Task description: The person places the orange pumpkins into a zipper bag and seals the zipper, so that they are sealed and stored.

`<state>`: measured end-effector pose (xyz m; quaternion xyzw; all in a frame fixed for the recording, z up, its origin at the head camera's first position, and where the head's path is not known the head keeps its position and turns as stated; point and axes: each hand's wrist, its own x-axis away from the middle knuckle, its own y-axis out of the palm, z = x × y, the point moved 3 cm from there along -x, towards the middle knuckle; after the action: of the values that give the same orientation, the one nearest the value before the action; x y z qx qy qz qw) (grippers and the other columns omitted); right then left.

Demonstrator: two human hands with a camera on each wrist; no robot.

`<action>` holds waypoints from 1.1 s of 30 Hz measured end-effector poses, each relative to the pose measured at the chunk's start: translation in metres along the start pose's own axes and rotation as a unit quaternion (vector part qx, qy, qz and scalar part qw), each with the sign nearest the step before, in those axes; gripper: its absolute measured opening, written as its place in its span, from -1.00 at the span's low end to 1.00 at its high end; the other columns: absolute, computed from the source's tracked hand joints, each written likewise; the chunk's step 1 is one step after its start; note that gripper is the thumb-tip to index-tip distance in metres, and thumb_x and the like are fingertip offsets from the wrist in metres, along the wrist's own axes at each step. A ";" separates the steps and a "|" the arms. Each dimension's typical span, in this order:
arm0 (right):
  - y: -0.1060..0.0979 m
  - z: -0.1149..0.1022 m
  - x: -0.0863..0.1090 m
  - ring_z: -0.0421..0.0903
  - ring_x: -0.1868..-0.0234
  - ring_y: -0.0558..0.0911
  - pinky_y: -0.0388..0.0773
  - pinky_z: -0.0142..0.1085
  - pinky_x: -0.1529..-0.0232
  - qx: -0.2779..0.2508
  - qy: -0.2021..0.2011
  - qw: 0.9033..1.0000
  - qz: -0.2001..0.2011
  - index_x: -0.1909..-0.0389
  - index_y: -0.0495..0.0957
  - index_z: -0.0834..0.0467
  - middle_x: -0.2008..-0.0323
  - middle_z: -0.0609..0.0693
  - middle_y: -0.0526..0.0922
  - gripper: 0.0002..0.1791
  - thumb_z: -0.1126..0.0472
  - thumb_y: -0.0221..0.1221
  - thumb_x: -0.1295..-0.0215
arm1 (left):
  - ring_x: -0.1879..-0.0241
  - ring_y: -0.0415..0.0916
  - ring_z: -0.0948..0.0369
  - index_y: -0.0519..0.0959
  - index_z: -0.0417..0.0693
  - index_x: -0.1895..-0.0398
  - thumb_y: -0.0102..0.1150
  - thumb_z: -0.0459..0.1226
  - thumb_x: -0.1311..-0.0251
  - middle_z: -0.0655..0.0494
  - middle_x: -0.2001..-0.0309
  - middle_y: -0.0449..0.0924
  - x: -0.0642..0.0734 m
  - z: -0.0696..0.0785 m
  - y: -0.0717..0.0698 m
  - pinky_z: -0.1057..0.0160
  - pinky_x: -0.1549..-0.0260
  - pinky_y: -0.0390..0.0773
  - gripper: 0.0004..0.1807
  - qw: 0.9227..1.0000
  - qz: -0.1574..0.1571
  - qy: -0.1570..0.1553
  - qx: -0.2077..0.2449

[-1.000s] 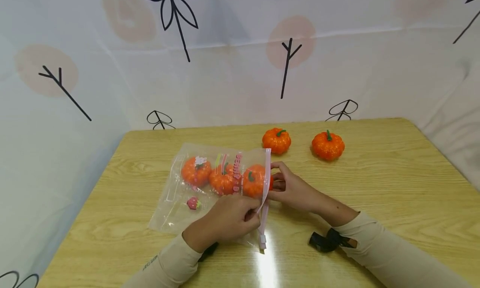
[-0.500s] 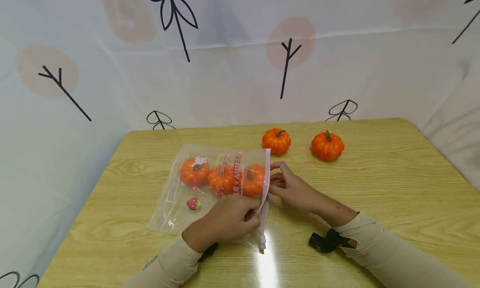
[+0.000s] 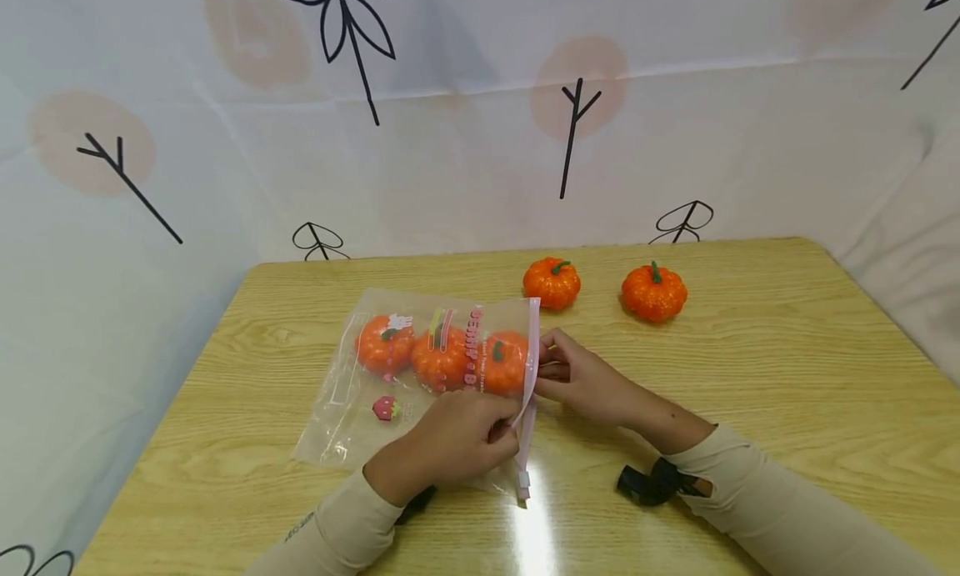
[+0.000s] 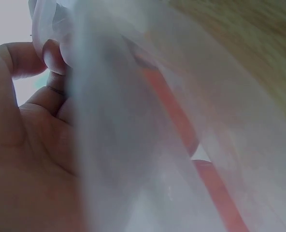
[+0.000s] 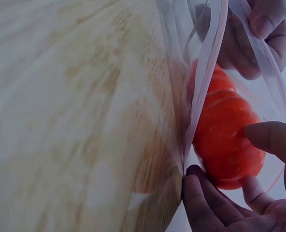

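Note:
A clear slider bag (image 3: 341, 430) with pink print and a pink zip edge lies on the table, its mouth facing right. My left hand (image 3: 453, 438) pinches the near layer of that mouth, and the left wrist view shows the lip lifted. Three orange toy pumpkins sit in a row inside; the rightmost pumpkin (image 3: 504, 366) is just within the opening. At the mouth, my right hand (image 3: 588, 384) has its thumb on one side of this pumpkin and fingers on the other, seen in the right wrist view. Some right fingertips are hidden behind the bag's edge in the head view.
Two more orange pumpkins, a left one (image 3: 552, 283) and a right one (image 3: 654, 293), stand behind the bag near the table's back edge. The wooden table (image 3: 795, 351) meets a patterned cloth backdrop (image 3: 465, 159). A white slider (image 3: 523, 479) sits at the zip's near end.
The rightmost pumpkin has slid left, fully past the zip edge, and the other two have shifted slightly left. My right hand follows it at the mouth; my left hand keeps its place.

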<state>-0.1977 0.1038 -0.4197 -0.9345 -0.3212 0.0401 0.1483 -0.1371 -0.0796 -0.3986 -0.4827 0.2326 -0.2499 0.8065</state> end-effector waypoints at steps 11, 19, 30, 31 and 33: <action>0.001 0.001 0.000 0.21 -0.26 0.56 0.58 -0.28 -0.14 0.016 -0.005 1.000 -0.013 -0.14 0.33 0.34 -0.20 0.30 0.49 -0.60 0.24 0.16 -0.41 | 0.65 0.12 0.44 0.29 0.12 0.67 0.11 -0.22 -0.03 0.40 0.69 0.13 0.001 -0.001 0.001 0.44 0.61 0.09 -0.76 1.000 0.005 0.002 -0.003; 0.002 0.001 0.000 0.21 -0.26 0.56 0.57 -0.26 -0.15 0.027 -0.004 1.000 -0.016 -0.15 0.40 0.34 -0.21 0.28 0.51 -0.62 0.24 0.15 -0.41 | 0.65 0.12 0.44 0.28 0.13 0.66 0.11 -0.21 -0.03 0.40 0.69 0.13 0.001 -0.001 0.000 0.45 0.61 0.08 -0.76 1.000 0.009 0.002 -0.011; 0.001 0.001 0.001 0.19 -0.26 0.56 0.56 -0.22 -0.18 0.042 0.000 0.999 -0.017 -0.19 0.41 0.34 -0.20 0.26 0.54 -0.58 0.22 0.15 -0.42 | 0.64 0.11 0.46 0.27 0.14 0.67 0.09 -0.21 -0.02 0.41 0.69 0.11 0.001 0.000 -0.001 0.45 0.61 0.07 -0.76 1.000 0.008 0.000 -0.007; 0.001 0.000 0.001 0.19 -0.26 0.56 0.56 -0.22 -0.18 0.042 0.000 0.999 -0.018 -0.19 0.41 0.34 -0.21 0.27 0.54 -0.58 0.21 0.15 -0.42 | 0.64 0.12 0.46 0.27 0.14 0.67 0.09 -0.21 -0.02 0.41 0.69 0.11 0.001 0.000 -0.001 0.45 0.61 0.07 -0.76 1.000 0.008 0.000 -0.006; 0.002 0.000 0.001 0.19 -0.28 0.55 0.55 -0.21 -0.19 0.042 -0.001 0.999 -0.020 -0.23 0.39 0.34 -0.22 0.27 0.53 -0.55 0.20 0.14 -0.42 | 0.64 0.12 0.46 0.27 0.14 0.67 0.09 -0.21 -0.01 0.41 0.69 0.11 0.001 -0.001 -0.001 0.45 0.61 0.07 -0.76 1.000 0.008 0.000 -0.006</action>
<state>-0.1960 0.1033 -0.4200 -0.9208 -0.3379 0.0521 0.1879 -0.1370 -0.0809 -0.3984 -0.4861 0.2379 -0.2414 0.8055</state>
